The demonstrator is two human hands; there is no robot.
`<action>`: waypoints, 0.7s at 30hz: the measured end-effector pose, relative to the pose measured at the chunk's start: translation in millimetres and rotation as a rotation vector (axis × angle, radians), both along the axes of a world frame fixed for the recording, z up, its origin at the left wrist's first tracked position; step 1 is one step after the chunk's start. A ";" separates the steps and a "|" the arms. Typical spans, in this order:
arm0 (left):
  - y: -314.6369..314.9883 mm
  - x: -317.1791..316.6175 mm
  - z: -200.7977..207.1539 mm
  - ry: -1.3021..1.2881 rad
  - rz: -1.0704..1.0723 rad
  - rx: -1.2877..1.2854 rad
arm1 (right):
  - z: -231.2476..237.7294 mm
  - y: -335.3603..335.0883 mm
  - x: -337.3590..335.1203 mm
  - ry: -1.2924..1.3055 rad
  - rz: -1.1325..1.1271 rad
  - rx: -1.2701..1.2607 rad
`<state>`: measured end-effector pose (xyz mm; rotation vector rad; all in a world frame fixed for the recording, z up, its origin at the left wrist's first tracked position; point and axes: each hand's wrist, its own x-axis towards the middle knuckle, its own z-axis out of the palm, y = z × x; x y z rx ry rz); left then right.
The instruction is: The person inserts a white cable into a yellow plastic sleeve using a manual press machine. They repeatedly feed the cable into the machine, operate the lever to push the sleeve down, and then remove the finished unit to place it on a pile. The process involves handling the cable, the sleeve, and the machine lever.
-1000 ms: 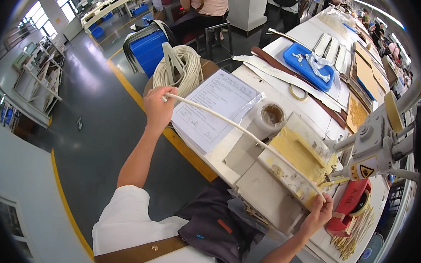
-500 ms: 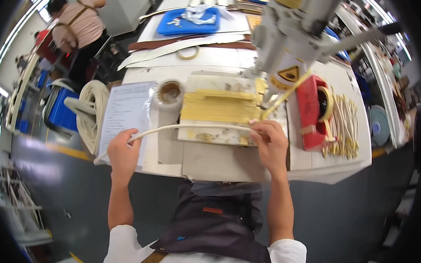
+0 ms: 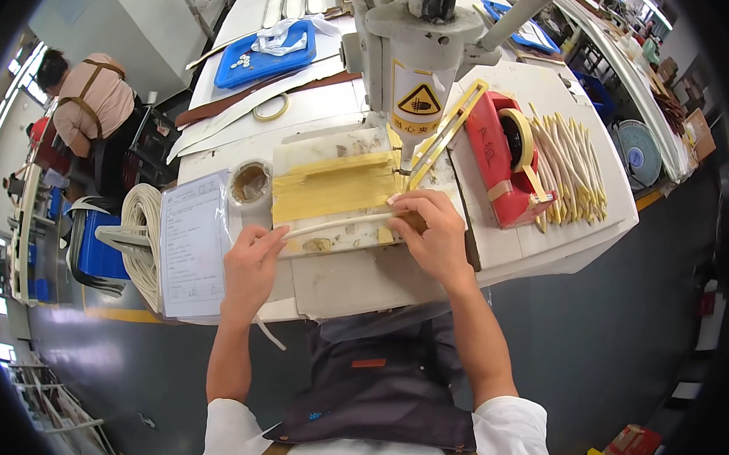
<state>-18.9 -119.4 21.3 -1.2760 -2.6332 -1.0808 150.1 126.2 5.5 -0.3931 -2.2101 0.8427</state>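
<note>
A white cord [image 3: 340, 224] runs between my two hands, just above the front edge of a white block [image 3: 356, 242] whose middle is covered with yellow tape [image 3: 334, 189]. My left hand [image 3: 253, 263] pinches the cord at the block's front left corner, and its loose tail [image 3: 270, 335] hangs past the table edge. The right hand [image 3: 431, 233] is closed on the other end near the block's right side. A small pale piece shows at its fingertips; what it is I cannot make out. Right behind that hand stands the grey press head [image 3: 420, 67] with a thin metal tip pointing down.
A red tape dispenser [image 3: 501, 164] and a pile of yellow-tipped white cords [image 3: 574, 172] lie right. A clear tape roll [image 3: 250, 183], a sleeved paper sheet [image 3: 193, 248] and a cord coil [image 3: 140, 234] are left. Further back are a blue tray [image 3: 266, 59] and another person [image 3: 93, 102].
My left hand has come closer to the right one, so the cord between them is shorter and straighter. Its tail now hangs below the left hand. The whole view has shifted.
</note>
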 end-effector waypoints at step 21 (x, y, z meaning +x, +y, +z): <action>-8.6 -23.0 2.9 -0.100 -0.099 0.051 | -5.3 4.1 -0.3 0.037 0.026 0.065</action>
